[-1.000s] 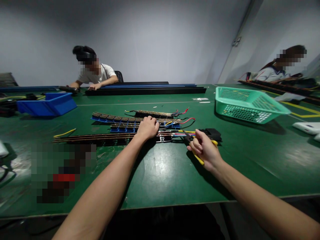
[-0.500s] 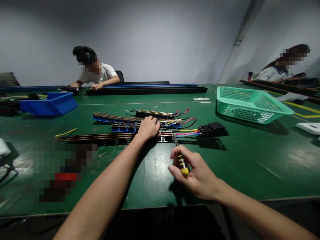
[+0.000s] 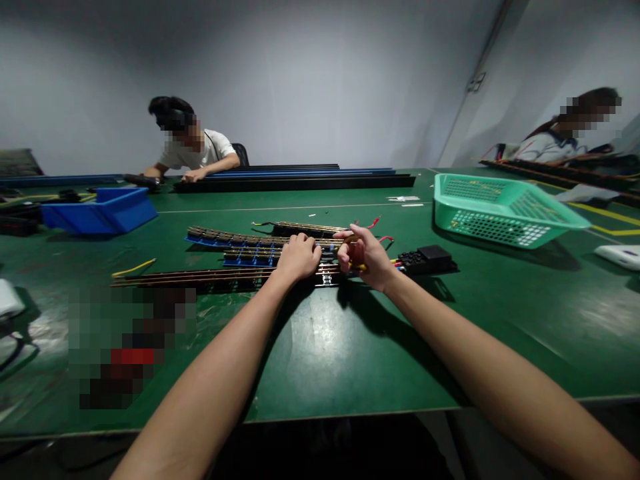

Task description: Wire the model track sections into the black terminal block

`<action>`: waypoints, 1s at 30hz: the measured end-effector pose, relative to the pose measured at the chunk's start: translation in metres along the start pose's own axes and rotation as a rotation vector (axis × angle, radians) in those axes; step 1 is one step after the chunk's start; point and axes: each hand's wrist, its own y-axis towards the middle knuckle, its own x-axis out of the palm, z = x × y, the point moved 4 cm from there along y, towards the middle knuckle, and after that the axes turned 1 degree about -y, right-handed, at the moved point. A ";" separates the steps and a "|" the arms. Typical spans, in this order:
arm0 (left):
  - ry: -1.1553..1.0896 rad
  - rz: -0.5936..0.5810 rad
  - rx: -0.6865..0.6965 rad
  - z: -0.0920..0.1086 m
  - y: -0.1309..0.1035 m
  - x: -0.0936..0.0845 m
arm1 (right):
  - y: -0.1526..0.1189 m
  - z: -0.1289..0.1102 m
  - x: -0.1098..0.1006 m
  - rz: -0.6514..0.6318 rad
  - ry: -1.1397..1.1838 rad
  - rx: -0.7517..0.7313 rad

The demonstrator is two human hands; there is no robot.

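Long strips with metal rods lie on the green table. My left hand is closed over the long black strip near its right end, its fingers reaching the short blue strip. My right hand is over that strip's right end, fingers curled round a black-and-yellow tool; the hand mostly hides the tool, and its tip cannot be made out. Coloured wires run from there to a black connector block. Behind lie a longer blue strip and a black strip with a red wire.
A blue bin stands at the left, a green perforated basket at the right. Long dark profiles lie across the back, near a person in a white shirt. Another person is at the far right. The table's front edge is near me.
My right hand has moved up and forward from the table's front area onto the strip end and wires. The tool's handle, plainly visible before, is now mostly hidden. My left hand has stayed in place.
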 end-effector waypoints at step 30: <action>0.000 -0.020 -0.006 0.000 -0.001 -0.001 | -0.033 -0.056 -0.037 0.287 -0.043 -0.425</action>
